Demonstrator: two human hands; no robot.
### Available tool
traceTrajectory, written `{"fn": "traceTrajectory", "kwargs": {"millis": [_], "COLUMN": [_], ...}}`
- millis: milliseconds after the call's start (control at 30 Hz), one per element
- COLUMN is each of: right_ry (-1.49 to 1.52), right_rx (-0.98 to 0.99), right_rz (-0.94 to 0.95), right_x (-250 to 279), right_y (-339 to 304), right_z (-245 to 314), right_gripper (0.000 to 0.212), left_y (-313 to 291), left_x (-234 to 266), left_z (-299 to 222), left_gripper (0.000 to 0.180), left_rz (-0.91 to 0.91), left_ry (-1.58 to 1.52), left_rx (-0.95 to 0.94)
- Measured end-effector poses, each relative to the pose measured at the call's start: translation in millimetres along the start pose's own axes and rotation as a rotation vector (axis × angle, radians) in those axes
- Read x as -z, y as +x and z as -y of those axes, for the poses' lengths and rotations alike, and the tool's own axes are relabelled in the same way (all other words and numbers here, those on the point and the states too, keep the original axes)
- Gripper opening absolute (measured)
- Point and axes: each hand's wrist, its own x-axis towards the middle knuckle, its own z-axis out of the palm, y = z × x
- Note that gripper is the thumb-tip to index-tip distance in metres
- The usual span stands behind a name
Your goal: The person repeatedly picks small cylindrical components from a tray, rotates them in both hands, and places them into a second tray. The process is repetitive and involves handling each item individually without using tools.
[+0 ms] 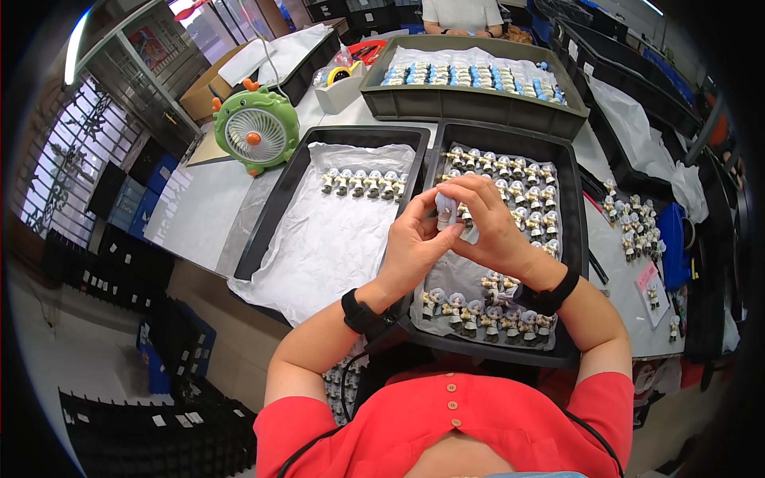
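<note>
Between my two hands, above the right black tray (575, 239), is a small figurine (445, 210) with a pale lavender head. The fingers of my left hand (414, 243) close on it from the left. From the other side my right hand (490, 225) grips it with thumb and curled fingers, covering part of it. Under my hands the right tray holds rows of small white and gold figurines (492, 320) on a paper liner. The left black tray (275, 209) is lined with white paper, and one short row of similar figurines (366, 182) stands near its far end.
A green animal-shaped fan (255, 131) stands left of the trays. Behind them sits a grey-green bin (478, 107) of blue and white figurines. Loose figurines (635, 223) and a blue container (674, 247) lie at right. A person (462, 14) sits across the table.
</note>
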Motion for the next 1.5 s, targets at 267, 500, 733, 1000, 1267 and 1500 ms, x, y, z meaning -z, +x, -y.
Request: {"fn": "traceTrajectory", "kwargs": {"millis": [267, 500, 733, 1000, 1267, 1500], "right_ry": [0.164, 0.22, 0.264, 0.272, 0.347, 0.304], "right_rx": [-0.119, -0.167, -0.23, -0.24, -0.324, -0.273], "right_rz": [-0.02, 0.006, 0.045, 0.066, 0.066, 0.061], "right_x": [4, 6, 5, 5, 4, 6], "right_y": [2, 1, 0, -1, -4, -1], "right_z": [6, 4, 1, 0, -5, -5], "right_gripper": [0.073, 0.071, 0.074, 0.075, 0.069, 0.067], "left_y": [5, 7, 9, 10, 11, 9], "left_x": [9, 10, 13, 12, 14, 17], "left_z": [-9, -10, -4, -4, -1, 1], "left_gripper": [0.043, 0.041, 0.04, 0.039, 0.037, 0.038], "left_rz": [0.125, 0.162, 0.132, 0.131, 0.167, 0.146], "left_ry": [-0.47, -0.584, -0.57, -0.58, -0.601, -0.57], "left_rx": [0.222, 0.248, 0.206, 0.233, 0.275, 0.282]}}
